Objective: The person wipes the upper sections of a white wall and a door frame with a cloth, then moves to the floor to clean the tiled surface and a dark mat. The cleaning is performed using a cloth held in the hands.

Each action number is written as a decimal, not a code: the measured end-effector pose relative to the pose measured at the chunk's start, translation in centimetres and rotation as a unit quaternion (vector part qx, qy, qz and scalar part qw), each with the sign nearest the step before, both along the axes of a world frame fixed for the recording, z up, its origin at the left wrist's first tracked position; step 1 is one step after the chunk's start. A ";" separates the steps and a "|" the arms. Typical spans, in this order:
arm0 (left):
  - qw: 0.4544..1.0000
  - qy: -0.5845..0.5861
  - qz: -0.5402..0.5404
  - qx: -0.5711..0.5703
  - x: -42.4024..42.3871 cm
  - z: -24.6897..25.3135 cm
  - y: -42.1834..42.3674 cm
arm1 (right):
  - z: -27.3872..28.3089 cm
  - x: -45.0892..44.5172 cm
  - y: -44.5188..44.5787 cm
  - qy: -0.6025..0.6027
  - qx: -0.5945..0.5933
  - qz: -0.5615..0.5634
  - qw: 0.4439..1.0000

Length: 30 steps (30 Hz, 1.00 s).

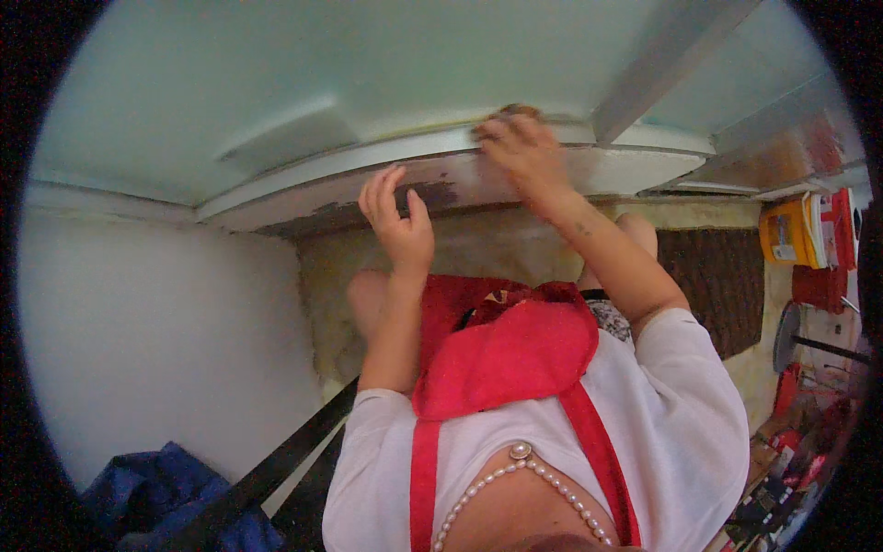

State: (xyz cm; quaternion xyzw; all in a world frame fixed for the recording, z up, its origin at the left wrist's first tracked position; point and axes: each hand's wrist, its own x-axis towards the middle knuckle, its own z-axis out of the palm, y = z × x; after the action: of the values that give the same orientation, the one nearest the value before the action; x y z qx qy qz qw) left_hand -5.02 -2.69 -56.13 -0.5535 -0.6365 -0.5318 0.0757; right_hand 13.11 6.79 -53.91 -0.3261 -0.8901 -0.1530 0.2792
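My right hand (521,148) is pressed at the white ledge (441,141) along the base of a pale green panel (448,62). Its fingers are curled over a small brownish thing (521,110), blurred, that may be a sponge or pad. Lower and to the left, my left hand (397,217) is raised in front of the ledge's worn, stained lower face, fingers apart and slightly bent, holding nothing. A red apron (507,352) lies over my lap.
A yellow bucket (793,231) and red containers (843,228) stand at the right, near a dark brown mat (714,286). At the left are a white wall (165,324), blue cloth (165,490) and a black bar (296,448). A post (662,76) rises from the ledge.
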 end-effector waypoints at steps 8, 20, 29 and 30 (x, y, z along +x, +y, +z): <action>0.982 0.177 -0.059 -0.014 0.4 -3.3 5.2 | -1.4 5.7 0.0 -0.064 0.007 -0.238 0.969; 0.978 0.207 -0.031 0.014 -0.1 -5.8 5.4 | 1.0 6.1 -0.8 -0.163 -0.063 -0.249 0.953; 0.977 0.203 -0.038 0.047 -1.5 -7.7 6.8 | 1.3 3.4 1.9 -0.247 -0.120 -0.321 0.906; 0.977 0.204 -0.040 0.052 -1.4 -8.3 7.2 | 1.5 3.3 2.3 -0.248 -0.174 -0.346 0.888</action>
State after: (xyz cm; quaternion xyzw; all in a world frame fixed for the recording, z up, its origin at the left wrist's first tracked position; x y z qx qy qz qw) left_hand -6.38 4.50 -64.38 -0.6708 -0.5563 -0.4425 0.2114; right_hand 16.45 9.12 -52.37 -0.6080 -0.7737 -0.1580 -0.0824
